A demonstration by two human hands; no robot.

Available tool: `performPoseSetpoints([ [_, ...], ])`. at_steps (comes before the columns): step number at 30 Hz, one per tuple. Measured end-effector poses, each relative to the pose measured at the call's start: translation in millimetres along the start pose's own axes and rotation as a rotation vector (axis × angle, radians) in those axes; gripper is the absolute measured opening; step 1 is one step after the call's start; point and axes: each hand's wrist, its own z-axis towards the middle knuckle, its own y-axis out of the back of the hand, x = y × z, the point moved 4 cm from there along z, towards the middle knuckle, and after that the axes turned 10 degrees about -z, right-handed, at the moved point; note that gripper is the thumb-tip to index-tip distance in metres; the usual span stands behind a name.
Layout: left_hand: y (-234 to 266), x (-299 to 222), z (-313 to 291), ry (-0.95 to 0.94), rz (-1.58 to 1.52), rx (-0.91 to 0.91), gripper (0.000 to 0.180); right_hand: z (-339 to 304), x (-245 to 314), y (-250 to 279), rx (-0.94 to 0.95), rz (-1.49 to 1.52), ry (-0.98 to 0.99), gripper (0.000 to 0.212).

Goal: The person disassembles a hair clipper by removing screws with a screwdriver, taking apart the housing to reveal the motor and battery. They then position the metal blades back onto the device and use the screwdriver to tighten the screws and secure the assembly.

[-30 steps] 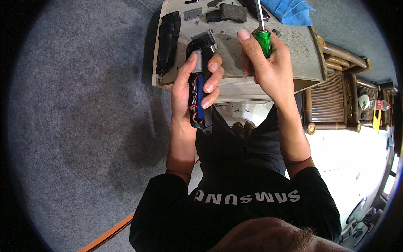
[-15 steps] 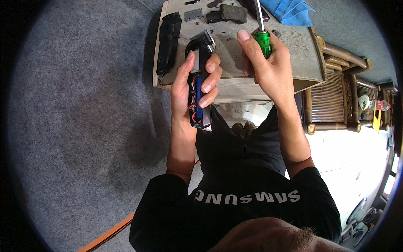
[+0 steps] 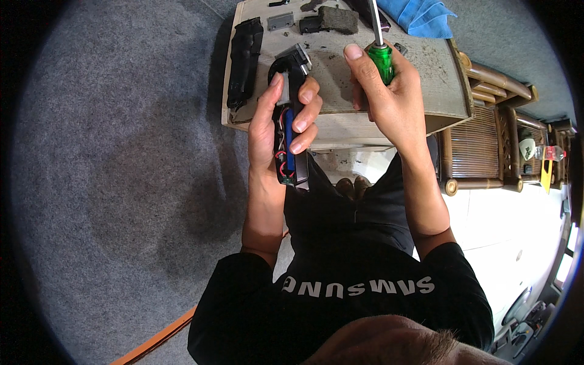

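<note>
My left hand [image 3: 267, 121] grips a hair clipper [image 3: 288, 121] above the near edge of a pale wooden table. The clipper's casing is off on the side facing up, baring a blue battery cell, red wires and a bit of green board. Its metal blade head points away from me. My right hand [image 3: 392, 91] is closed around the green handle of a screwdriver [image 3: 381, 61], whose metal shaft points away from me and leaves the picture at the top. Left of the clipper, a black casing shell [image 3: 245, 61] lies on the table.
On the wooden table [image 3: 426, 79] lie a grey clipper part [image 3: 280, 22], a dark sponge-like block [image 3: 339, 20], scattered dark hair clippings and a blue cloth [image 3: 420, 17]. Bamboo furniture [image 3: 477, 143] stands at the right, with a bottle [image 3: 552, 153] on it. Grey carpet [image 3: 140, 152] spreads to the left.
The clipper in my left hand has tilted very slightly. My right hand and the screwdriver have stayed practically still.
</note>
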Motion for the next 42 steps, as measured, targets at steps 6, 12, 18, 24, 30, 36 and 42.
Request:
performPoseSetpoints([
  [6, -1.0, 0.2, 0.3, -0.008, 0.002, -0.024, 0.037, 0.3, -2.5, -0.8, -0.01, -0.001, 0.015, 0.041],
  [12, 1.1, -0.4, 0.8, 0.001, -0.006, 0.009, 0.037, 0.4, -3.4, -0.7, -0.01, -0.002, 0.017, 0.041],
  [18, 0.1, 0.0, 0.6, -0.007, -0.009, -0.002, 0.037, 0.2, -2.4, -0.5, -0.011, 0.0, 0.014, 0.041],
  [24, 0.5, 0.2, 0.7, -0.008, -0.009, -0.008, 0.036, -0.1, -2.7, -1.0, -0.014, 0.001, 0.012, 0.041],
  [30, 0.9, -0.2, 0.2, -0.005, 0.018, -0.027, 0.036, 0.1, -3.0, -0.6, -0.017, -0.002, 0.009, 0.041],
  [36, -0.5, 0.9, 0.2, -0.019, 0.025, -0.03, 0.036, -0.2, -2.6, -0.1, -0.01, -0.008, -0.001, 0.041],
  [42, -0.4, 0.8, -0.3, -0.021, 0.021, -0.042, 0.037, 0.1, -2.6, -0.9, -0.012, 0.01, 0.006, 0.041],
])
